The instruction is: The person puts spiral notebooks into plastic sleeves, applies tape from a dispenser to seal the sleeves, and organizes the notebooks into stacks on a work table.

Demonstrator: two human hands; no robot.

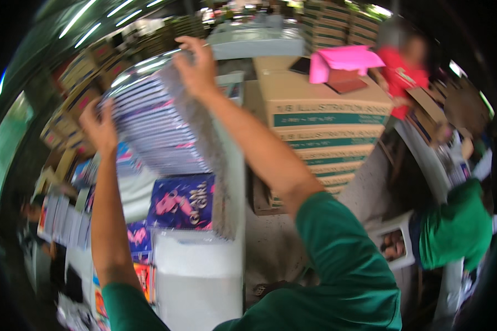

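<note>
A tall stack of thin notebooks (157, 124) stands on the white table, its many edges facing me and its top looking glossy. My left hand (100, 126) is at the upper left side of the stack, fingers bent against it. My right hand (196, 69) reaches over the upper right corner, its thumb and fingers curved round the edge. Between them the hands hold the upper part of the stack. A rough grey strip (207, 132) runs down the stack's right side. At the stack's foot lies a purple notebook (182, 203) with a pink figure on its cover.
More notebooks (139, 241) and orange-covered ones (144, 280) lie left on the white table (201, 287). Cardboard cartons (320, 127) rise at right, with pink material (345, 59) on top. A person in red (401, 77) and one in green (455, 226) are farther right.
</note>
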